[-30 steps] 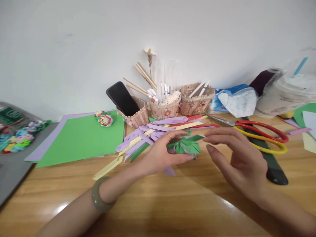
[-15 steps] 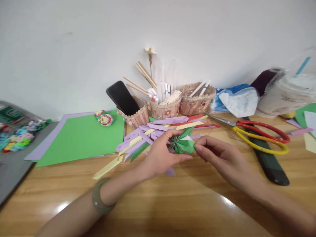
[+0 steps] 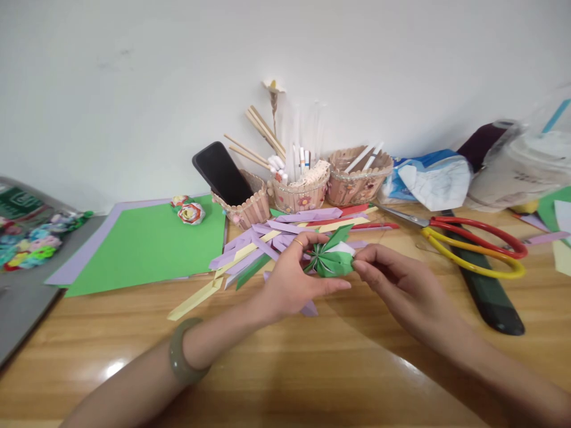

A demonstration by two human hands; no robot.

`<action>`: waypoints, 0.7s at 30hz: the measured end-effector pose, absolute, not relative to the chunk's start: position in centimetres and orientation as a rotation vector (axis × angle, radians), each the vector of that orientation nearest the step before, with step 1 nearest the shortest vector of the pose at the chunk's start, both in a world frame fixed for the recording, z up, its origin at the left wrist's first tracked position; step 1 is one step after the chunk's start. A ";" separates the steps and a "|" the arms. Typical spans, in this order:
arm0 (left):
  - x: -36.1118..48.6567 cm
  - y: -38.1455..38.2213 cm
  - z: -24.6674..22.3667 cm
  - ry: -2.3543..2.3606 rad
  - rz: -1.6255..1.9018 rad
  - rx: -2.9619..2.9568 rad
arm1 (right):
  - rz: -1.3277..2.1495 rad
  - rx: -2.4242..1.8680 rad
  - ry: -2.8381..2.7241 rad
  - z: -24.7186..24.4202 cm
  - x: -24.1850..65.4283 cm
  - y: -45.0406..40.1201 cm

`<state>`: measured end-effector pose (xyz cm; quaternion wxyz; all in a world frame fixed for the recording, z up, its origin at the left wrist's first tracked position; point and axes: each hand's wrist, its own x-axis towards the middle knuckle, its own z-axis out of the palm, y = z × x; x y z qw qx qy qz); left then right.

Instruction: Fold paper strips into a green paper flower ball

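Note:
A folded green paper piece (image 3: 332,260) with pleats and a white patch is held between both hands above the wooden table. My left hand (image 3: 297,279) grips its left side, the thumb below and the fingers curled behind; it wears a ring, and a bangle circles the wrist. My right hand (image 3: 388,273) pinches the right edge of the green paper between thumb and fingers. Folded paper strips (image 3: 250,252) in purple, yellow, red and green lie in a loose pile behind and left of my left hand.
Green and purple sheets (image 3: 151,249) lie at left, two small paper rosettes (image 3: 191,213) on them. Decorated baskets (image 3: 298,196) line the wall, one holding a phone (image 3: 222,173). Scissors (image 3: 473,241) rest over a dark long object (image 3: 491,303) at right, near a plastic cup (image 3: 530,172).
The view has shifted slightly. Both hands keep their hold on the green paper, and its white patch shows a little differently.

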<state>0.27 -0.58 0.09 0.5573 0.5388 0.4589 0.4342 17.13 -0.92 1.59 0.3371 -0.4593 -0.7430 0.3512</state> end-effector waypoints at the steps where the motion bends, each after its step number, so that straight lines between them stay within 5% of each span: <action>1: 0.3 -0.6 0.1 1.073 1.025 1.269 | 0.899 -1.199 -1.942 1.6 17.1 -0.9; 10: 0.3 -0.4 0.2 0.949 1.049 1.180 | 0.719 -1.175 -2.034 1.9 17.2 -1.2; 21: -0.3 0.1 -0.4 0.669 0.873 0.960 | 0.985 -1.189 -1.633 2.3 18.3 0.1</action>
